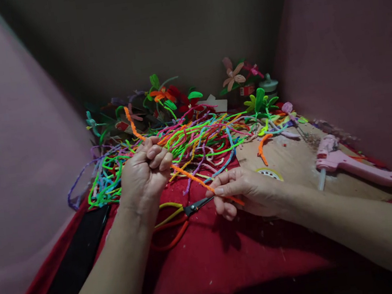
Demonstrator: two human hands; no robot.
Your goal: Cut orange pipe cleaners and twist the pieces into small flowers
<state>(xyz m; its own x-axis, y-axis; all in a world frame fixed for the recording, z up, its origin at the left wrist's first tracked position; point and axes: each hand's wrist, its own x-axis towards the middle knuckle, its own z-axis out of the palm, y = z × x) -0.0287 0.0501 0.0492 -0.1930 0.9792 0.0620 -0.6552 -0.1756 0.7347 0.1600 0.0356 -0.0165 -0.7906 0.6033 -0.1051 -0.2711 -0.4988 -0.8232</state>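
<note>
An orange pipe cleaner [189, 175] stretches between my two hands, slanting down from left to right. My left hand [148, 167] is closed in a fist around it, and a bent end sticks up above the knuckles. Lower and to the right, my right hand [239, 189] pinches the same strand between thumb and fingers, with a short tail poking out below. Scissors [171, 224] with one yellow and one orange-red handle lie on the red cloth [210, 264] beneath, their blade tips partly behind my right hand.
A heap of colourful pipe cleaners [195, 142] spreads behind my hands. Pipe-cleaner flowers [233, 75] stand along the back wall. On the right, a pink glue gun [359, 165] rests on a brown board [290, 154] near a short orange piece [262, 149]. A black flat object [77, 257] lies left.
</note>
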